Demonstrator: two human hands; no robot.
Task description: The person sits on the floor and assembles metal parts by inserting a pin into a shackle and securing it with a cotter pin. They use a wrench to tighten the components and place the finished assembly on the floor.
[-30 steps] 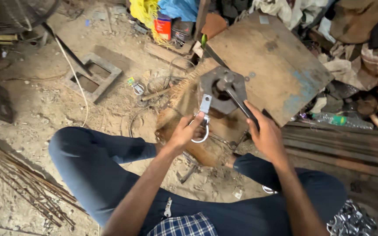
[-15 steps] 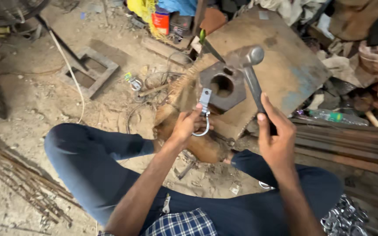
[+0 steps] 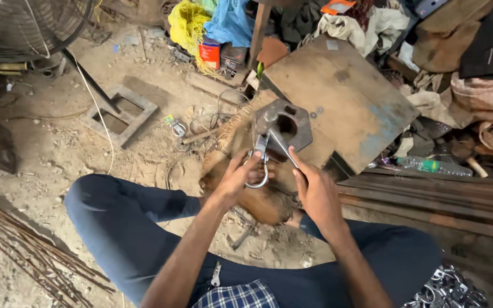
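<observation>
Dark blue trousers [image 3: 121,222], blue-and-white checked shirt [image 3: 235,296], yellow netting [image 3: 188,23], blue bag [image 3: 229,20], silver clamp [image 3: 259,165]

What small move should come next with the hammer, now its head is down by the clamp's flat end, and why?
Probably lift the hammer for another short tap. Its head sits against the flat end of the metal clamp, which the left hand pins on the hexagonal steel block. The right hand grips the handle low, so a small, controlled lift seems safest near the fingers.
</observation>
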